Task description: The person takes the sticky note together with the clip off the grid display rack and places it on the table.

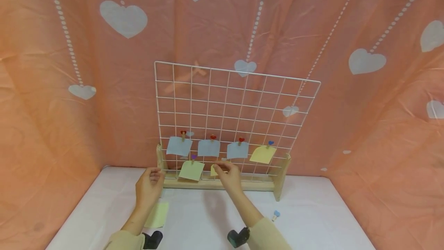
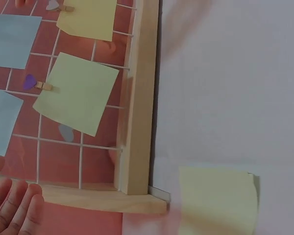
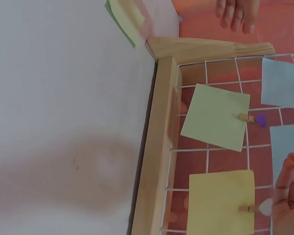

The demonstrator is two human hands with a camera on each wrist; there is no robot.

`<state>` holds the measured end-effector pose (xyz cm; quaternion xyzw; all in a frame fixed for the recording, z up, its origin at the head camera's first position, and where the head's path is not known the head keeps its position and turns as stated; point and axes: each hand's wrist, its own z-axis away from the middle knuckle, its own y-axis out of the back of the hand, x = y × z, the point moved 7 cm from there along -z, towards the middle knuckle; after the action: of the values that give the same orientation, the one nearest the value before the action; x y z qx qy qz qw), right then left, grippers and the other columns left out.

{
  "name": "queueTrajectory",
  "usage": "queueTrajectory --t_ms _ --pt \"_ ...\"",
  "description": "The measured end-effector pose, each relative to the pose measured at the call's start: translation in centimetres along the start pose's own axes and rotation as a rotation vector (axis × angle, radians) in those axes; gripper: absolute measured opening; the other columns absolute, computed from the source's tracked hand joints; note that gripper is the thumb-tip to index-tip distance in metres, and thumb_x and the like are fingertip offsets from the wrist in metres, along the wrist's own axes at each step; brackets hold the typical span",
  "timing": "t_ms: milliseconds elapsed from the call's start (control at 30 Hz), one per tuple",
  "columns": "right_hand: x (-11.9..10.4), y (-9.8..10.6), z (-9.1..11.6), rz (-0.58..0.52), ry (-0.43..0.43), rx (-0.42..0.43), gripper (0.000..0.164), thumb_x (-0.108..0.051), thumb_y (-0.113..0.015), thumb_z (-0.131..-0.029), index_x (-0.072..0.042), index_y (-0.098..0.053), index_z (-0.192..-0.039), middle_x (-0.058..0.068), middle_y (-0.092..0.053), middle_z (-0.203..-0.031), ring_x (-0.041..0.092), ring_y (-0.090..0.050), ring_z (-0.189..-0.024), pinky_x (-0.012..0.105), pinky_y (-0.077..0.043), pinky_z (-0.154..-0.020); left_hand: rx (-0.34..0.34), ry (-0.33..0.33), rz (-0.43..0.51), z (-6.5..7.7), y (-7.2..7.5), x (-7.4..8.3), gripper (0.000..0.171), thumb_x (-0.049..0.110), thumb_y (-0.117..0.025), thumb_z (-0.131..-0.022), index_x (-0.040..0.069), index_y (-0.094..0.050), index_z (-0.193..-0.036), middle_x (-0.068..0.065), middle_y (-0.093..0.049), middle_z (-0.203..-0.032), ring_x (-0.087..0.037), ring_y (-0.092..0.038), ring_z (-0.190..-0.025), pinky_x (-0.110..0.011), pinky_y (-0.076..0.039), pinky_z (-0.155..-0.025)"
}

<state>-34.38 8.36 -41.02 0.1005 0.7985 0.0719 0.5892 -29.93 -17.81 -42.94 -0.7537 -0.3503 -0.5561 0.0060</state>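
A: Which step is in hand?

B: By judgement, the fixing of the lower yellow note (image 3: 220, 196) to the wire grid (image 1: 237, 71) is being completed. The note is held there by a white-heart clip (image 3: 265, 207), beside the green note (image 1: 192, 170).

A: In what state are the hands?

B: The right hand (image 1: 227, 174) is released, its fingers curved just beside the clip; whether the clip is touched cannot be told. The left hand (image 1: 149, 186) is loosely bent near the grid's left side, with nothing seen grasped.

A: What is called for next?

B: Probably, the right hand should be withdrawn without the clip being knocked. Should another note be required, loose paper (image 1: 157, 214) and a blue-heart clip (image 1: 276, 213) are available.

A: And the surroundings?

B: The wooden stand (image 1: 281, 176) is set on a white worktop (image 1: 312, 211), enclosed behind and at both sides by pinkish-orange cloth (image 1: 121, 88) printed with white hearts.
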Motion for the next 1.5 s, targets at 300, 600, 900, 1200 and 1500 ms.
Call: queueTrajectory --t_ms 300,600,900,1200,1500 --pt "-3.0 -1.6 -0.7 -0.014 0.07 -0.03 0.017 -0.001 -0.063 -0.088 0.013 -0.067 -0.097 0.029 -0.067 -0.092 0.036 -0.065 -0.08 0.012 -0.047 -0.056 -0.002 -0.037 0.011 -0.7 -0.3 1.0 0.02 0.006 -0.065 -0.088 -0.007 -0.063 -0.102 -0.018 -0.067 -0.091 -0.03 -0.066 -0.082 -0.018 -0.05 -0.069" --pt "-6.7 -2.7 -0.5 -0.026 0.119 -0.056 0.016 0.004 -0.062 -0.087 0.015 -0.066 -0.097 0.032 -0.067 -0.091 0.04 -0.065 -0.08 0.011 -0.046 -0.059 0.004 -0.044 -0.007 -1.4 -0.4 1.8 0.024 0.008 -0.064 -0.089 -0.007 -0.062 -0.108 -0.02 -0.067 -0.095 -0.031 -0.065 -0.084 -0.024 -0.05 -0.07" --pt "-3.6 -5.0 -2.7 -0.062 0.076 -0.045 0.019 -0.01 -0.067 -0.088 0.005 -0.07 -0.099 0.021 -0.07 -0.088 0.027 -0.064 -0.07 0.013 -0.047 -0.055 0.021 -0.063 -0.015 -1.7 -0.2 2.3 0.027 0.005 -0.063 -0.089 -0.008 -0.06 -0.113 -0.023 -0.067 -0.1 -0.035 -0.067 -0.086 -0.041 -0.054 -0.074" --pt "-4.9 -5.9 -3.5 -0.058 0.137 -0.036 0.017 -0.008 -0.067 -0.088 0.004 -0.071 -0.099 0.02 -0.07 -0.09 0.012 -0.062 -0.076 0.014 -0.05 -0.061 0.027 -0.084 -0.006 -1.9 -0.4 2.5 0.03 0.004 -0.064 -0.088 -0.009 -0.06 -0.114 -0.024 -0.067 -0.101 -0.036 -0.068 -0.086 -0.041 -0.055 -0.073" --pt "-6.1 -7.2 -4.5 0.029 0.175 -0.065 0.021 -0.008 -0.066 -0.088 -0.001 -0.07 -0.107 0.014 -0.069 -0.089 0.017 -0.063 -0.079 0.015 -0.05 -0.066 0.017 -0.097 0.014 -2.2 -0.7 2.2 0.035 0.002 -0.065 -0.087 -0.008 -0.059 -0.12 -0.026 -0.065 -0.105 -0.035 -0.067 -0.079 -0.032 -0.055 -0.066"
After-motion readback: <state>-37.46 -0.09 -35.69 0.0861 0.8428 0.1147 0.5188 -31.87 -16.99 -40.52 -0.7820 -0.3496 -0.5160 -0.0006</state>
